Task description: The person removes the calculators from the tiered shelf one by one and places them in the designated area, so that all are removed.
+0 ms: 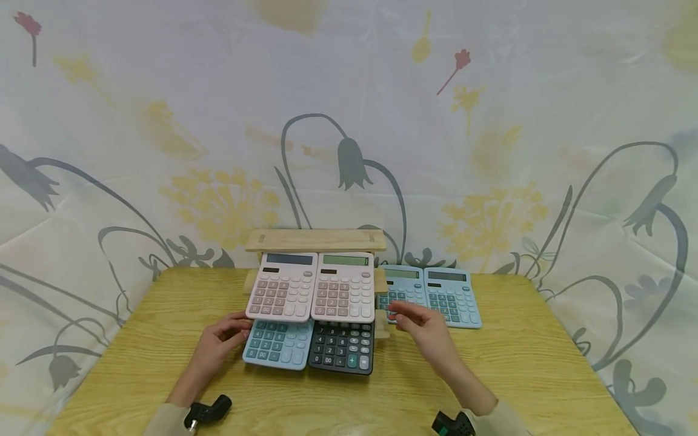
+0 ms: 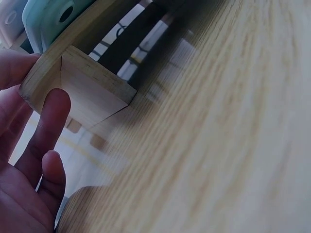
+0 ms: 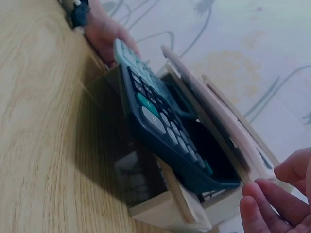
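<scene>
A wooden rack [image 1: 315, 240] holds calculators in two tiers. Two pale pink calculators, one left [image 1: 289, 304] and one right [image 1: 349, 266], lean on the upper tier. Below them a light blue calculator [image 1: 279, 346] sits beside a black calculator [image 1: 340, 350]. My left hand [image 1: 220, 342] is at the rack's left side; in the left wrist view its fingertips [image 2: 58, 99] are right at the wooden end, with nothing pinched. My right hand [image 1: 428, 330], fingers loosely bent, hovers by the rack's right side with nothing in it.
Two more light blue calculators, one inner [image 1: 406, 284] and one outer [image 1: 463, 303], lean side by side behind my right hand. The rack stands on a wood-grain table [image 1: 545, 363]. A flower-printed cloth [image 1: 349, 72] hangs behind the table.
</scene>
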Motion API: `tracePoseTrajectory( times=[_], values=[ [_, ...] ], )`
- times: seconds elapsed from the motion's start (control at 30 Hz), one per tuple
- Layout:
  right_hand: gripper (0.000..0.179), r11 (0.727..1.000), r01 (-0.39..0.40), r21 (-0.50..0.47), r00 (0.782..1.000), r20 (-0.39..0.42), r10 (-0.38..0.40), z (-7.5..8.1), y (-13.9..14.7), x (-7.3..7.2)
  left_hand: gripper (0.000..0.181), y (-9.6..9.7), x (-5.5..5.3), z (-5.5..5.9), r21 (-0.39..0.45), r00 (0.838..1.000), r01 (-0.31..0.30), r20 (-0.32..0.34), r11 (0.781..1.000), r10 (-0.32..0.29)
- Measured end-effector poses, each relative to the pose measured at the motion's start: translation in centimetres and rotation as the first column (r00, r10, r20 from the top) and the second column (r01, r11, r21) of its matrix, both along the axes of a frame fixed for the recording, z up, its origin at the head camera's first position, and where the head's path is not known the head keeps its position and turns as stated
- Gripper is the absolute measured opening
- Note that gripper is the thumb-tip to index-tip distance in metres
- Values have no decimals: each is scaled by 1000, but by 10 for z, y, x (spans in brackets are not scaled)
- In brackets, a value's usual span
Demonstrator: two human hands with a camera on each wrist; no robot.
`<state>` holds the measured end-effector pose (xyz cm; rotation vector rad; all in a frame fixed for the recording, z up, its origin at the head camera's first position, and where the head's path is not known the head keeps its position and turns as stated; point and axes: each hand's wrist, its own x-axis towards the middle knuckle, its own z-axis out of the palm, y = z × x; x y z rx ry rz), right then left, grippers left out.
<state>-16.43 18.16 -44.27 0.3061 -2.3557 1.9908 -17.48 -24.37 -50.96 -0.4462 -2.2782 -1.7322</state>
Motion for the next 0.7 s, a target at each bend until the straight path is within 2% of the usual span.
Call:
tracePoseTrajectory(
  times=[0.43,0.7],
  values=[
    [27,999,-41,-29,999,16,41,3,-22,-1,10,0,-1,0,-20,1000,-16,25,1000,17],
    [29,998,-31,-62,996,76,36,2,-29,-2,10,-1,-1,-2,-15,999,-18,27,1000,18]
  ],
)
